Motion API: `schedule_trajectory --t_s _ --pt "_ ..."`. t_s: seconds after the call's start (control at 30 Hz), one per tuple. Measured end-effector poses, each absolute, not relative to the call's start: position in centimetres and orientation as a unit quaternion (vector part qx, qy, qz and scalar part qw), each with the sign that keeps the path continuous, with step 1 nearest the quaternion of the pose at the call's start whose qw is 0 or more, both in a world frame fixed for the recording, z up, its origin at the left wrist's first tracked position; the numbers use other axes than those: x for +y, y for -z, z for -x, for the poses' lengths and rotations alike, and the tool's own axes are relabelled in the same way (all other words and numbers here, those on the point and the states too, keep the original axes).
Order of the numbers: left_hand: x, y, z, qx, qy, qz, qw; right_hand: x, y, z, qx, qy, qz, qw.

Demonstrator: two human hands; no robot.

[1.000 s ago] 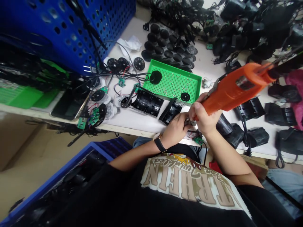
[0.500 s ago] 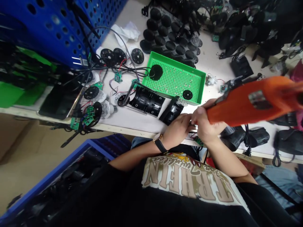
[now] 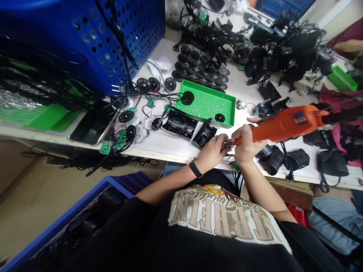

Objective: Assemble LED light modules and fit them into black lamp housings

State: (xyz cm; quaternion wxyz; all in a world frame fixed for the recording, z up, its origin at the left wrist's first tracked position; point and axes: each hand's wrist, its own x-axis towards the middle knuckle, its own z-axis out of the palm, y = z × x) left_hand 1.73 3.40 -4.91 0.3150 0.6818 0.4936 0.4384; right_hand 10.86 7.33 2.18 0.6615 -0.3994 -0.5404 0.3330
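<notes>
My right hand (image 3: 244,145) is wrapped round an orange electric screwdriver (image 3: 283,124), which lies nearly level with its tip pointing left. My left hand (image 3: 212,153) meets that tip, its fingers pinched together; what they hold is mostly hidden. A black curved housing (image 3: 205,134) stands just behind my left fingers. Left of it lies an open black housing half (image 3: 180,124). Behind both is a green perforated tray (image 3: 208,104) with scattered small screws and two black discs. A small green circuit board (image 3: 235,165) with wires sits at the table edge below my right hand.
A blue crate (image 3: 147,34) stands at the back left. Wired boards and black discs (image 3: 126,116) crowd the left, beside a dark shallow tray (image 3: 87,128). Several black housings (image 3: 272,160) lie to the right. Another blue bin (image 3: 104,185) is below the table edge.
The view has shifted, showing more of the table's far side. The screwdriver has come down lower and flatter, its tip now at my left fingertips.
</notes>
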Motion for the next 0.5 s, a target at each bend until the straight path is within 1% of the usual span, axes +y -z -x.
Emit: schedule_trajectory --t_s 0.1,0.23,0.37,0.5 --pt "3.4 4.8 -1.8 0.492 -0.441 -0.683 0.31 7.8 -3.2 -11.6 -0.526 -0.344 0.399 0.668" --pt "3.4 4.8 -1.9 0.497 -0.445 -0.678 0.308 8.6 -6.2 -12.9 -0.555 -0.364 0.333 0.67" --pt "3.4 4.9 -1.9 0.501 -0.447 -0.676 0.305 9.2 -9.1 -13.2 -0.59 -0.394 0.314 0.631" --pt "3.4 4.9 -1.9 0.505 -0.448 -0.673 0.303 9.2 -9.7 -12.7 -0.578 -0.459 0.317 0.595"
